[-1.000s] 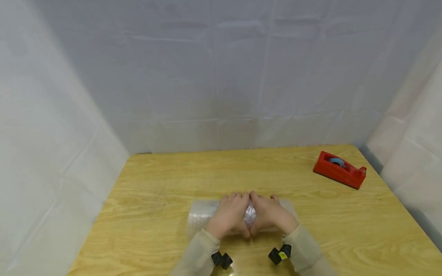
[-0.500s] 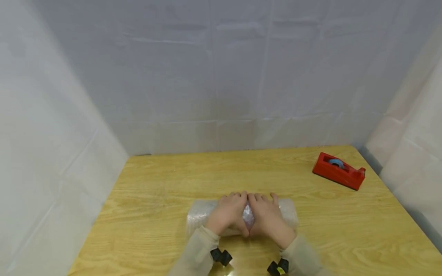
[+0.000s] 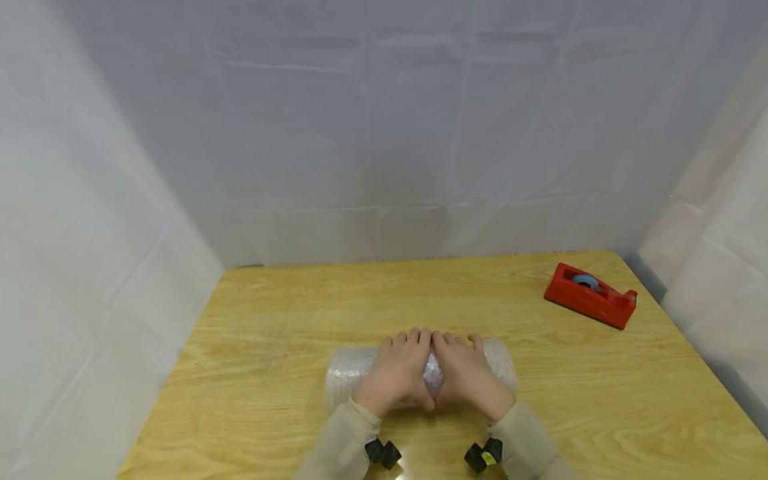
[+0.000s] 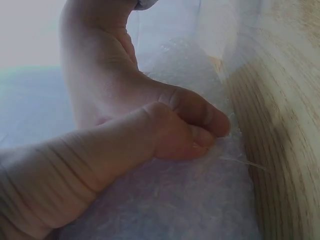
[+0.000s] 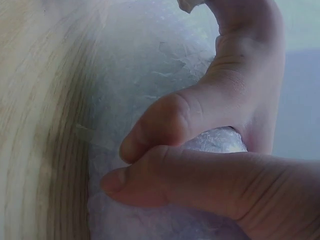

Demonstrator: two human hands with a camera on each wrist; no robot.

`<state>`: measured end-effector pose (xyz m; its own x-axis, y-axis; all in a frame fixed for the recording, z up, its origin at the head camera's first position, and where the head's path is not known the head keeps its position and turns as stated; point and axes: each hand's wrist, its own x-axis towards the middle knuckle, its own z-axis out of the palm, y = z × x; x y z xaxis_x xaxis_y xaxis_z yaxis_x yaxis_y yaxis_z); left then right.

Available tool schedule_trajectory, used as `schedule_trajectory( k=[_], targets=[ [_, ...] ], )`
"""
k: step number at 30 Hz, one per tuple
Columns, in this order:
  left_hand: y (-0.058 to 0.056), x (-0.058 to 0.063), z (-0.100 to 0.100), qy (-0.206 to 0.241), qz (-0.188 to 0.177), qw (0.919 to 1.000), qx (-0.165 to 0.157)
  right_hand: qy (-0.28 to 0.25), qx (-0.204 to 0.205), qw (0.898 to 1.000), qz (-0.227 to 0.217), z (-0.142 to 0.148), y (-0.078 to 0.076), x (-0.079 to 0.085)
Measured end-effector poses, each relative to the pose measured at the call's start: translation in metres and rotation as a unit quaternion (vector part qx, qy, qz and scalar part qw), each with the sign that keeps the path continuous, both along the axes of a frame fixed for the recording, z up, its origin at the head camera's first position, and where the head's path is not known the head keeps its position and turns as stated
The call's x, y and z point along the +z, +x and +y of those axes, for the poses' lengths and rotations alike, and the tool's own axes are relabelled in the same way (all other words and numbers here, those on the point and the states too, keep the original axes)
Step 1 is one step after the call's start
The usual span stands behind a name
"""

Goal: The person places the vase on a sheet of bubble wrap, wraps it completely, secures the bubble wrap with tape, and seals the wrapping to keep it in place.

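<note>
A roll of clear bubble wrap (image 3: 348, 373) lies crosswise near the front of the table. My left hand (image 3: 396, 373) and my right hand (image 3: 467, 375) grip its middle side by side, fingers over the top and thumbs on the near side. The fingertips on the far side are hidden. In the left wrist view the two thumbs meet low on the bubble wrap (image 4: 200, 200). A short strip of clear tape (image 5: 92, 136) sticks out by the thumbs in the right wrist view, its end over the wood.
A red tape dispenser (image 3: 591, 297) holding a blue-cored roll stands at the back right of the wooden table (image 3: 270, 313). White sheeting (image 3: 396, 133) hangs behind the table and along both sides.
Both hands keep their hold on the bubble wrap roll. The right hand has shifted slightly, uncovering more of the roll's right end than a second ago.
</note>
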<state>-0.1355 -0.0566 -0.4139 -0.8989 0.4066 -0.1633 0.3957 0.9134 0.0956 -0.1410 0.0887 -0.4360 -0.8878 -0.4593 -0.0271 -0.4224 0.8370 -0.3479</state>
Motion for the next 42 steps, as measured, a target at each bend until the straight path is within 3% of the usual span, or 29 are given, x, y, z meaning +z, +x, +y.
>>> schedule_trajectory(
  k=[8, 15, 25, 31, 42],
  targets=[
    [0.002, -0.001, -0.001, 0.009, 0.024, 0.9995, -0.020, -0.010, 0.003, 1.000, -0.024, 0.004, -0.004, 0.000],
    [0.001, -0.003, -0.002, 0.003, 0.036, 0.9986, -0.040, -0.023, 0.000, 0.997, -0.071, 0.006, -0.009, 0.002],
    [-0.002, -0.003, -0.002, 0.010, 0.030, 0.9988, -0.036, -0.019, 0.001, 0.996, -0.088, 0.006, -0.014, 0.005],
    [-0.006, -0.002, -0.002, 0.023, 0.018, 0.9991, -0.030, -0.024, 0.007, 0.997, -0.070, 0.008, -0.014, 0.007],
    [-0.010, -0.005, -0.001, 0.042, 0.014, 0.9990, -0.005, -0.037, 0.010, 0.999, 0.015, 0.012, -0.005, 0.015]
  ],
)
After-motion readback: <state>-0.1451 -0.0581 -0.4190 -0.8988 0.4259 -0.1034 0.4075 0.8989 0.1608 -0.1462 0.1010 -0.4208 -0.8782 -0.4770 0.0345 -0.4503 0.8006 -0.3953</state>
